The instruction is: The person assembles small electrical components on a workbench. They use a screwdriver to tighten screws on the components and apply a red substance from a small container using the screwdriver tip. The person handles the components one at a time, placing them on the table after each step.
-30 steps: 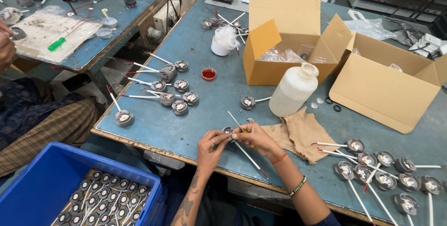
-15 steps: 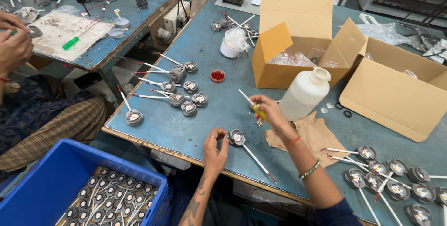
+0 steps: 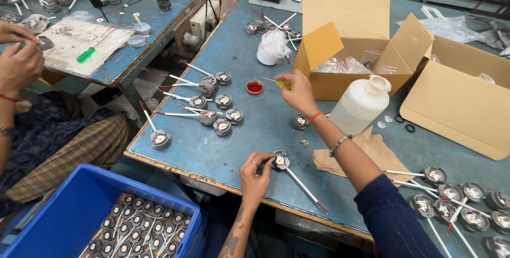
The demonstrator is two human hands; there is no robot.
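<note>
My left hand (image 3: 256, 175) pinches a small round grey lamp part (image 3: 280, 161) with a white wire (image 3: 305, 184) that lies on the blue table (image 3: 202, 149) near its front edge. My right hand (image 3: 299, 93) is stretched forward and holds a thin yellow-handled tool (image 3: 281, 83). The tool's tip points toward a small red-filled dish (image 3: 254, 87). Another round lamp part (image 3: 300, 121) lies just below my right wrist.
Several wired lamp parts (image 3: 215, 114) lie left of centre, more at the right edge (image 3: 459, 197). A white plastic bottle (image 3: 360, 104), open cardboard boxes (image 3: 353, 35), a brown cloth (image 3: 366, 157) and small screws (image 3: 305, 142) are nearby. A blue crate (image 3: 69, 213) holds parts. Another person's hands (image 3: 18, 58) work at left.
My right hand has lifted off the lamp part and moved forward with the yellow tool, toward the red dish. My left hand stays on the lamp part.
</note>
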